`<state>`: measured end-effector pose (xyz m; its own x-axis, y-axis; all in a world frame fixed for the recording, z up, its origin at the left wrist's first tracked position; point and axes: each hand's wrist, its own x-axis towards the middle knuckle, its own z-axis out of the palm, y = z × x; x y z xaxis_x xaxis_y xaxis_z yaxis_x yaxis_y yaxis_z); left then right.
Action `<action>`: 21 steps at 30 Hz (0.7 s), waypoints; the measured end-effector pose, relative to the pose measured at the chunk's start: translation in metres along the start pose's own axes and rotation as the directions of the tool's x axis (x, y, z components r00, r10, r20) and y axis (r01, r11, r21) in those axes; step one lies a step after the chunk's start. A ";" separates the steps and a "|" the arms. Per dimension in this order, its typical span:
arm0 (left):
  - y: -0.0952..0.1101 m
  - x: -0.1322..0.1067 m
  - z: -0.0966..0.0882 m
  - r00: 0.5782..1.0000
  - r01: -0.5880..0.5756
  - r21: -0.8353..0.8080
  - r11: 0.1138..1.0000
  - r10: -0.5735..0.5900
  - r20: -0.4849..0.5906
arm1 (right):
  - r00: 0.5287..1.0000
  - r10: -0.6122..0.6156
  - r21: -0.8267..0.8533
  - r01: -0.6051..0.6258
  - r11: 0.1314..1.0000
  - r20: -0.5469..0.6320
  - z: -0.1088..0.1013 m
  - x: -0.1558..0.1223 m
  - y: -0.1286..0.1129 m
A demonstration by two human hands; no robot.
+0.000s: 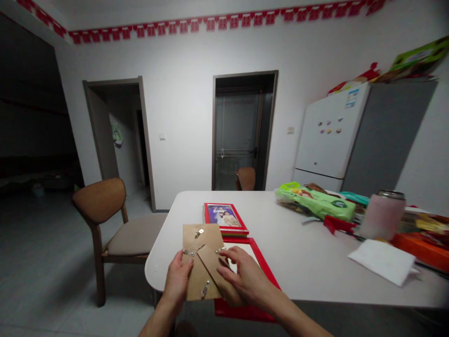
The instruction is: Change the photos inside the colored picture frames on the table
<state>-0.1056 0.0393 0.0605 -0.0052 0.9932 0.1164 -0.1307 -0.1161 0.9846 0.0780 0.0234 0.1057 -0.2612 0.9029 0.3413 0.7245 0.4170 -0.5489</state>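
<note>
A brown cardboard frame backing (200,250) with an easel stand and small metal clips is held up over the near table edge. My left hand (177,278) grips its left edge, thumb on the face. On the backing's right side my right hand (245,276) rests, fingers curled by a metal clip. Under it lies an empty red picture frame (261,262). Just beyond, a stack of red picture frames (224,217), the top one with a photo in it, lies face up.
The white table (298,262) carries a green packet (315,201), a pink flask (382,215), a white paper (382,262) and an orange box (421,248) at the right. A wooden chair (108,224) stands to the left, a fridge (336,135) at the back right.
</note>
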 end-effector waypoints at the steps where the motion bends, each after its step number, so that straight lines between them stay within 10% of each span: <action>1: 0.001 0.002 -0.013 1.000 0.012 0.091 0.996 -0.011 -0.014 | 1.000 0.019 -0.014 -0.019 1.000 -0.009 0.001 0.000 0.007; 6: -0.007 0.013 -0.060 0.996 0.073 0.314 0.947 -0.051 -0.077 | 0.953 0.288 -0.303 -0.304 0.903 -0.098 -0.007 -0.005 0.070; 12: -0.018 0.024 -0.071 0.974 0.099 0.604 0.791 0.048 -0.223 | 0.914 0.400 -0.324 -0.400 0.857 -0.069 -0.008 -0.010 0.106; 17: -0.010 0.019 -0.060 0.959 0.035 0.750 0.661 0.189 -0.212 | 0.834 0.551 0.140 -0.543 0.828 -0.025 -0.018 -0.012 0.095; 21: -0.002 -0.005 -0.003 0.951 -0.179 0.777 0.604 0.309 -0.021 | 0.820 0.542 0.635 -0.520 0.572 0.183 -0.029 -0.022 0.073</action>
<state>-0.1087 0.0350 0.0578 -0.0658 0.9087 0.4123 0.6923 -0.2560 0.6747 0.1546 0.0313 0.0804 0.0623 0.9856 -0.1571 0.1447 -0.1647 -0.9757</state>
